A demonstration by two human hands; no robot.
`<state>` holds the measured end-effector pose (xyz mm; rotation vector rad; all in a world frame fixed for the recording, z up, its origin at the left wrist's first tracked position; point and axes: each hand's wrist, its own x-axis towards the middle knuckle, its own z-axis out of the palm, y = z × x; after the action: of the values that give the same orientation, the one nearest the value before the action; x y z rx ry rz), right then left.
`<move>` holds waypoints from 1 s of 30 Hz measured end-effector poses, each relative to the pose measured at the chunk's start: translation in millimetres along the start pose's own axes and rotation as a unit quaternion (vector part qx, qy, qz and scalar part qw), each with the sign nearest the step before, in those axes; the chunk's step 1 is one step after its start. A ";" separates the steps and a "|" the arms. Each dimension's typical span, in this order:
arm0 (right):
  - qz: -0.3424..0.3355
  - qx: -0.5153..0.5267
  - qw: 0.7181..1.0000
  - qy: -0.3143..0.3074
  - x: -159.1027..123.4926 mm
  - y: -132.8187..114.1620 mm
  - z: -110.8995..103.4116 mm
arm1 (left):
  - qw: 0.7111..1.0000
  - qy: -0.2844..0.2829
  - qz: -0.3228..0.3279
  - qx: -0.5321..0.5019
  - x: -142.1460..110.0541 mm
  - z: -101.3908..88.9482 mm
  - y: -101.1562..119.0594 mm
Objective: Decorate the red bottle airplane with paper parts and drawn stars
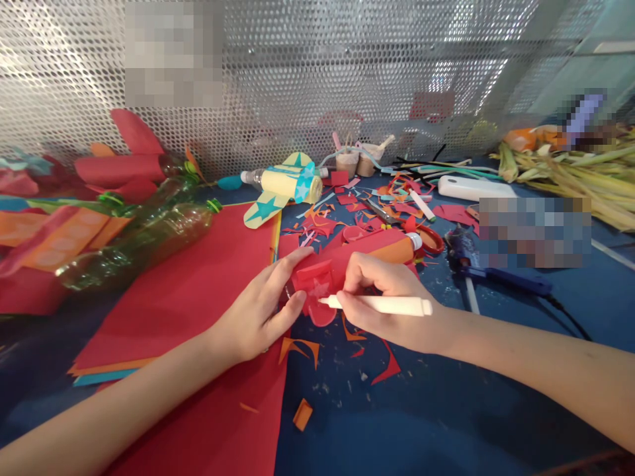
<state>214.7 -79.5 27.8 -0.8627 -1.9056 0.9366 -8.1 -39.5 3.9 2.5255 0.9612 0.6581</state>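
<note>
In my right hand point(387, 297) is a white marker point(391, 305), gripped like a pen with its tip pointing left. The tip meets a red piece with a pale star drawn on it point(317, 289), fixed to a bottle wrapped in red and orange point(357, 254). My left hand point(262, 304) rests on the left end of this bottle, fingers and thumb apart, steadying it against the table. A white cap point(415, 241) shows at the bottle's right end. The bottle's underside is hidden.
Large red sheets point(198, 297) lie under my left arm. Green plastic bottles point(143, 244) are at left; a yellow bottle plane with blue stars point(292, 184) stands behind. Paper scraps point(387, 367), red-handled scissors point(431, 239), a blue glue gun point(516, 279) and dry husks point(580, 178) lie around.
</note>
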 end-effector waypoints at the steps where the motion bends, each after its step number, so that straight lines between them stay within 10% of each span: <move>1: -0.001 0.003 1.000 0.003 0.1 0.2 0.0 | 1.000 0.000 -0.004 -0.001 0.1 0.0 0.4; 30: -0.004 0.001 1.000 0.021 1.3 -0.7 -1.4 | 1.000 -0.003 -0.013 0.009 1.2 -1.3 1.2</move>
<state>215.2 -78.3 29.4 -0.8651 -1.8712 0.9095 -7.4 -39.2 5.9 2.5257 1.0010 0.6376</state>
